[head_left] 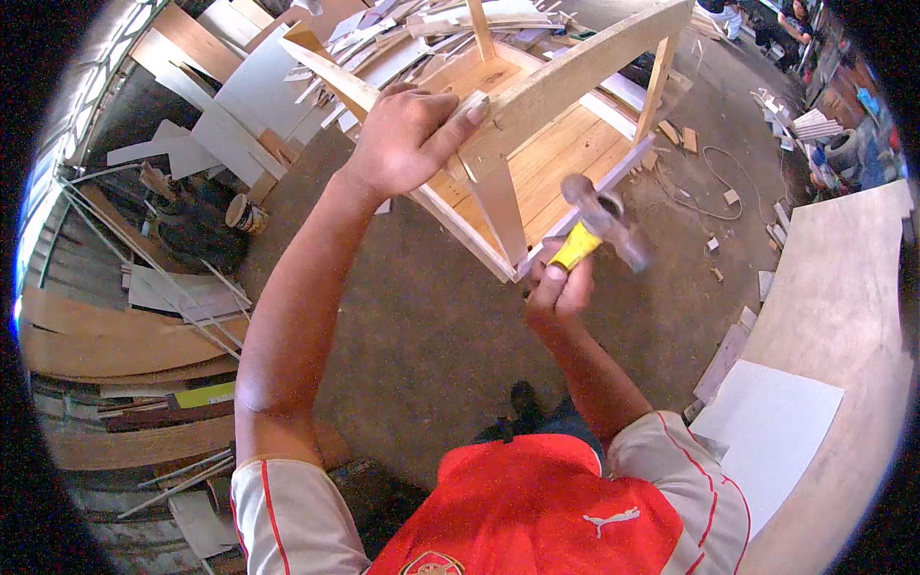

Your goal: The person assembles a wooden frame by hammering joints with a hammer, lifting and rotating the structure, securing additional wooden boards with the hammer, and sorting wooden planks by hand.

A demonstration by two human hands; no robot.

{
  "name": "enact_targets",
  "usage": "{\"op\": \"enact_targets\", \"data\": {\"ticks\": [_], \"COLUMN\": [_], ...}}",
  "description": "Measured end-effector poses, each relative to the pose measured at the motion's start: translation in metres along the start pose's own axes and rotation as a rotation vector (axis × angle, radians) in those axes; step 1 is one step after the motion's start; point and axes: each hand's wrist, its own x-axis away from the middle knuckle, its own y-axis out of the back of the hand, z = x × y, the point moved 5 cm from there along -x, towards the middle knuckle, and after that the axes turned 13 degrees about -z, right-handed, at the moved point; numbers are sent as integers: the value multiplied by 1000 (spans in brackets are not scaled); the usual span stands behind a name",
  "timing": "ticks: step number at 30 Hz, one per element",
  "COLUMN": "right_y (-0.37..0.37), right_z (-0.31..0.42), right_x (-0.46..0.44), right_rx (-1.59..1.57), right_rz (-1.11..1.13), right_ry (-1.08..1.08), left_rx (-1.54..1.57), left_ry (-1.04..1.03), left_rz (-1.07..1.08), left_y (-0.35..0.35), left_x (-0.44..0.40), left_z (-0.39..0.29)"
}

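Observation:
A wooden frame (565,153) with upright legs and a plank bottom stands tilted in front of me. My left hand (407,139) is closed over the corner of its top rail (575,72), thumb pressed on the wood. Lower and to the right, my right hand (561,283) grips a hammer (589,225) by its yellow handle, close to the head. The hammer's metal head is slightly blurred and hangs near the frame's near lower corner. Whether the left fingers hold anything small besides the rail cannot be made out.
Scrap wood strips (412,48) are piled behind the frame. Boards (259,96) lean at the upper left, near a small bucket (246,215). A long plywood sheet (834,287) lies on the right. A cord (719,182) crosses the floor. People (791,24) are at the far upper right.

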Motion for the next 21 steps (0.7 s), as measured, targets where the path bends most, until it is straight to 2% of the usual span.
{"op": "enact_targets", "data": {"ticks": [2,3,5,8,10,13,15,17,21], "right_y": [-11,-26,-19,-1,0,-24,-14,-2,12], "right_z": [5,-31,-23,2,-22,-26,1,2,9], "right_x": [-5,12,12,1,7,19,5,0,-16], "right_rx": [222,232,258,75,27,279,153,92,-170], "right_rz": [123,141,174,8,-4,85,32,-23,-112], "right_ry": [55,151,55,-58,53,123,174,57,-101], "left_rx": [-6,-7,-8,-16,4,18,-13,-45,-39], "left_ry": [19,41,36,-21,6,33,61,139,106], "left_rz": [0,8,2,-20,6,24,71,210,145], "left_y": [0,1,5,-1,-2,-1,2,0,-2], "left_x": [2,2,-4,0,-1,3,-5,0,0], "left_z": [0,0,1,1,1,-4,0,3,3]}}
